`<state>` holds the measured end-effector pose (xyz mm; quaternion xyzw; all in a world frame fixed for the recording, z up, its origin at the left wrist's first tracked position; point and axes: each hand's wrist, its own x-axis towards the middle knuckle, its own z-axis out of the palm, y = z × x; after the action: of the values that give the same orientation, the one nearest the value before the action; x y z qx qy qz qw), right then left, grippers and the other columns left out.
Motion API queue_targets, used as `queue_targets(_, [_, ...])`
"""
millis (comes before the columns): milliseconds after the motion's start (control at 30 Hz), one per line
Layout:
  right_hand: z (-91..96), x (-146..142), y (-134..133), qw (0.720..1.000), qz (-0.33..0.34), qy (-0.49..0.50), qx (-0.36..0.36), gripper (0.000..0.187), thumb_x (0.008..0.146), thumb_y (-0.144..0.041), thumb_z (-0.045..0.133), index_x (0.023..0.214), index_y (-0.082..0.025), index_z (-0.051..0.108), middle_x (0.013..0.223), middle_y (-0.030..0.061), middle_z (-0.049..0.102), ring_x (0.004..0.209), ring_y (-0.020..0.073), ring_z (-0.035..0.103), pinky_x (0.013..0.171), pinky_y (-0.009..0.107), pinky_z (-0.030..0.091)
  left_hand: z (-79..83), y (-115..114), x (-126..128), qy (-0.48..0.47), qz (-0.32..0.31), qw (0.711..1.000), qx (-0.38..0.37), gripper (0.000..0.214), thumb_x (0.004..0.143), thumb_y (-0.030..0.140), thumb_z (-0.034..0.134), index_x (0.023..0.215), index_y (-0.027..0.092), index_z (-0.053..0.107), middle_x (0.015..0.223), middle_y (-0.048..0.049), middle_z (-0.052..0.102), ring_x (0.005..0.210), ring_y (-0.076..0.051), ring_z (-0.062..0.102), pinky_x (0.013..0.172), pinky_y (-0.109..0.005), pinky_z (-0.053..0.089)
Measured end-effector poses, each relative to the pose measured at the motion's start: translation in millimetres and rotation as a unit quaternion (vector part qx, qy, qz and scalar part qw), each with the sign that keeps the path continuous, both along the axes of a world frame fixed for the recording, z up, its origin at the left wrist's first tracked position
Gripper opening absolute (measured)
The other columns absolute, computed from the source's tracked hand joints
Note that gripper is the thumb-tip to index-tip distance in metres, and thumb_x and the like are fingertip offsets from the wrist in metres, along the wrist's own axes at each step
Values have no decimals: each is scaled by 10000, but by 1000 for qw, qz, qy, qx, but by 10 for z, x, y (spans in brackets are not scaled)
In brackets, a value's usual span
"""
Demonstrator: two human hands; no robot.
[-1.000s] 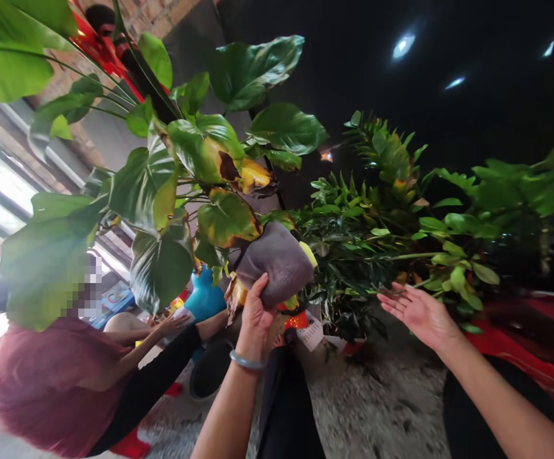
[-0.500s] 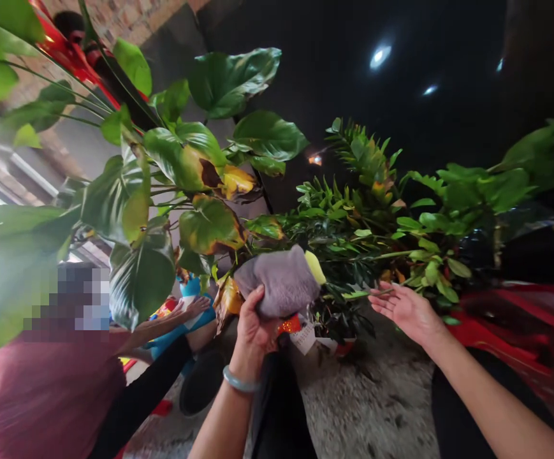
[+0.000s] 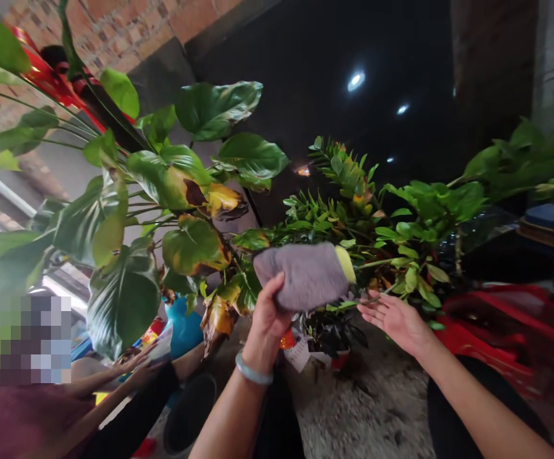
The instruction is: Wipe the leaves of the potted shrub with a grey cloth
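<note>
My left hand [image 3: 271,319], with a pale bangle on its wrist, grips a fuzzy grey cloth [image 3: 305,277] with a yellow-green edge at its right end. Thumb on the near side, it keeps the cloth up in front of the plants; the other fingers are partly hidden. To the right, my right hand [image 3: 396,322] is palm up with its fingers stretched out. A thin plant stem [image 3: 375,299] runs across its fingertips; I cannot tell how firmly it touches. That stem leads towards a leafy green plant [image 3: 413,255].
A large-leaved plant [image 3: 195,245] with browned, yellowed leaves fills the left. Behind the plants stands a glossy black panel [image 3: 324,70]. A red plastic stool or chair [image 3: 491,331] is at right. Another person [image 3: 23,414] sits at lower left near a dark round container [image 3: 190,411].
The grey cloth in my left hand has shifted right, closer to my right hand. My right hand has moved slightly left and down. The view has also shifted, and the other person's arms have moved.
</note>
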<state>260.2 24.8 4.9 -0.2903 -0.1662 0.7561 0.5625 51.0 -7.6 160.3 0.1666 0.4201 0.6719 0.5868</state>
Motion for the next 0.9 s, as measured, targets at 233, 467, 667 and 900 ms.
queue_targets(233, [-11,-10,22,1000,16,5,-4,56,747,-245,619,753,-225,671,765,79,752,786,240,714,795,383,543,-283,329,353,90,-94,984,-124,220,771,244,652,977,168,651,720,-27,694,636,-202,642,730,-433,529])
queue_targets(467, [-143,129,27,998,44,-18,-28,50,676,-228,698,716,-206,678,732,75,753,764,267,710,816,411,524,-248,33,365,136,-216,964,-75,327,519,188,792,823,108,702,768,-84,714,666,-202,632,668,-315,520])
queue_targets(667, [-88,170,26,999,32,-11,8,138,648,-210,711,778,-236,673,844,82,755,883,254,702,926,420,467,95,722,551,110,-83,990,30,259,693,222,713,947,188,675,814,-21,714,746,-193,656,753,-379,540])
queue_targets(900, [-113,-13,83,998,8,-57,41,131,707,-319,675,833,-281,675,877,54,757,915,290,688,885,488,487,-511,178,560,165,-217,947,-171,249,620,191,750,850,123,682,678,-61,690,609,-227,641,664,-419,541])
